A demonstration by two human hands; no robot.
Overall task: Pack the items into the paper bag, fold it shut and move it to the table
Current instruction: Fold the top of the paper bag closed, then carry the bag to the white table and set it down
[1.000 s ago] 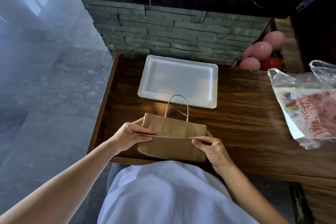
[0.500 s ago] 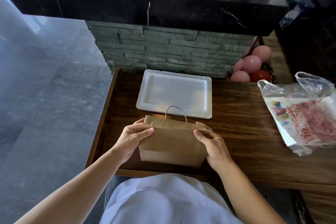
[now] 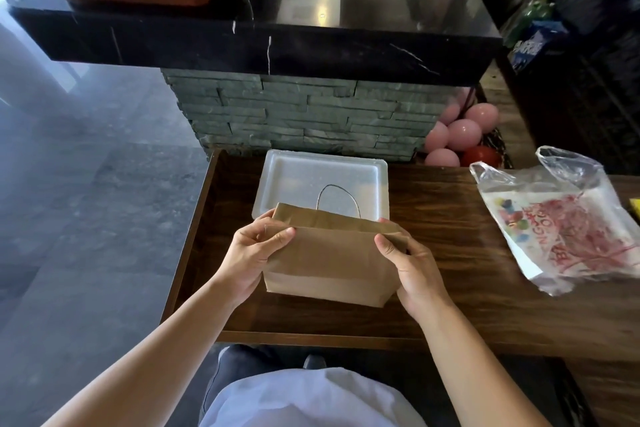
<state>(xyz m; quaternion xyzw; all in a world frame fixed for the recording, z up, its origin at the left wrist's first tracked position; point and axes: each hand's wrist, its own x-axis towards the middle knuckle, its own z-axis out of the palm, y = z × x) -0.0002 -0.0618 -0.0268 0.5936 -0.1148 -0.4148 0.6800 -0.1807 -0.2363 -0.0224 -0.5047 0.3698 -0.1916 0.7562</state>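
Observation:
The brown paper bag (image 3: 329,263) stands upright on the dark wooden table (image 3: 450,270), its top folded over toward me and one thin handle loop sticking up behind. My left hand (image 3: 251,258) grips the bag's upper left corner, thumb pressed on the fold. My right hand (image 3: 410,269) holds the upper right corner and side, thumb on the front face. What is inside the bag is hidden.
An empty white foam tray (image 3: 277,180) lies just behind the bag. A printed plastic bag (image 3: 568,229) lies at the right. Pink and red balloons (image 3: 462,135) sit at the back right. A black marble counter (image 3: 263,42) on a stone base rises behind the table.
The bag's top has been folded down toward me and the bag now stands taller in my hands. My view has tilted up, showing the black counter.

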